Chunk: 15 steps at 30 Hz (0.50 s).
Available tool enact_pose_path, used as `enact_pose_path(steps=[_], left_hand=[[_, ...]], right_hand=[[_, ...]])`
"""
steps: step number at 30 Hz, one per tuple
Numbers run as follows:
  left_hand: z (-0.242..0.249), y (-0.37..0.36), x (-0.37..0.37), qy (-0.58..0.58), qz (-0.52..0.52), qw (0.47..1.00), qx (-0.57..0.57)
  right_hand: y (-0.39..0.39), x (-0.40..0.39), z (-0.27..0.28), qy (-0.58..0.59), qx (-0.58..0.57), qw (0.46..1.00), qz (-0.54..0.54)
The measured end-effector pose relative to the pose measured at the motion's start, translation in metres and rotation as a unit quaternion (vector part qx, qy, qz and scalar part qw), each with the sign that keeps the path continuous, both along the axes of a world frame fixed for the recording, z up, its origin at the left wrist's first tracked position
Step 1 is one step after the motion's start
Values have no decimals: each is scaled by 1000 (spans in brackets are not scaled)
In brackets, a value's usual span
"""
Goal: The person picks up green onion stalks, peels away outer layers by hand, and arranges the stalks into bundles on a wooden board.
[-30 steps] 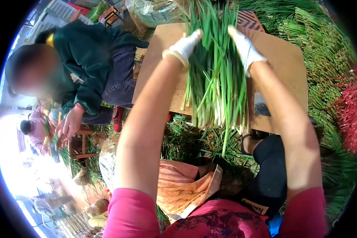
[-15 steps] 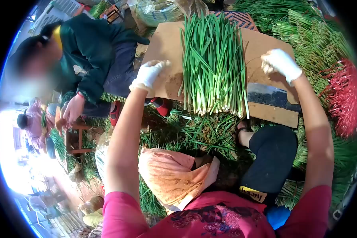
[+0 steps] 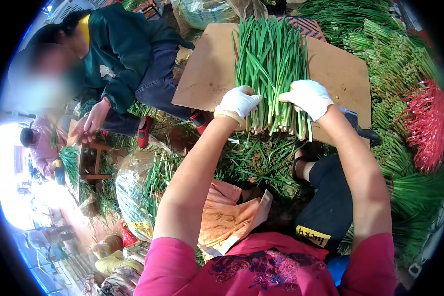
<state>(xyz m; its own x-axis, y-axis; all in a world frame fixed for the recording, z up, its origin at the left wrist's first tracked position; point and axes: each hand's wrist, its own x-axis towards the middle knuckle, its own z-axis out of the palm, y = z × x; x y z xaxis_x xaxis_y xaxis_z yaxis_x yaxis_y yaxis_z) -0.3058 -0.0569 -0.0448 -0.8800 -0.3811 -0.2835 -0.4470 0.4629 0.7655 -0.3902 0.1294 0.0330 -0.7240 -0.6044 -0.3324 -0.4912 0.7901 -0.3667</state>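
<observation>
A flat bundle of long green stalks (image 3: 271, 59) lies on a brown board (image 3: 209, 64), its pale cut ends toward me. My left hand (image 3: 239, 102), in a white glove, is closed at the bundle's lower left edge, fingers curled against the stalks. On the right side my right hand (image 3: 308, 98), gloved too, pinches stalks near their pale ends. A dark cleaver (image 3: 351, 118) lies on the board beyond my right wrist, partly hidden by my forearm.
At the left sits a person in a green top (image 3: 128, 54); another person (image 3: 42, 148) is farther back. Heaped green stalks (image 3: 389, 84) and red plastic strings (image 3: 429, 128) are at the right. Loose trimmings (image 3: 256, 163) cover the floor below the board.
Both my hands have moved inward and down from either side of the bundle onto its lower part. They were apart from the stalks before and now touch them.
</observation>
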Motion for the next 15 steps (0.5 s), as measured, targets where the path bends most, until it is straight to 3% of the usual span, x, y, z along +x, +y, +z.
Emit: enact_pose_path(steps=[4,6,9,12,13,15], left_hand=[[-10,-2,-10,-27,-28,999,-25],[-4,-10,-3,8,-20,999,-47],[16,-7,6,44,60,994,84],[44,16,9,-86,-53,995,13],[41,17,7,-97,-132,986,-28],[28,19,6,-91,-105,988,63]], right_hand=[[-19,3,-19,100,-106,989,23],[-23,-7,-23,70,-86,994,11],[-12,-25,-34,29,-103,994,-12],[-13,-32,-57,33,-168,985,-27],[-16,-38,-64,-17,-183,982,-43],[-20,-51,-76,-116,-212,967,-76]])
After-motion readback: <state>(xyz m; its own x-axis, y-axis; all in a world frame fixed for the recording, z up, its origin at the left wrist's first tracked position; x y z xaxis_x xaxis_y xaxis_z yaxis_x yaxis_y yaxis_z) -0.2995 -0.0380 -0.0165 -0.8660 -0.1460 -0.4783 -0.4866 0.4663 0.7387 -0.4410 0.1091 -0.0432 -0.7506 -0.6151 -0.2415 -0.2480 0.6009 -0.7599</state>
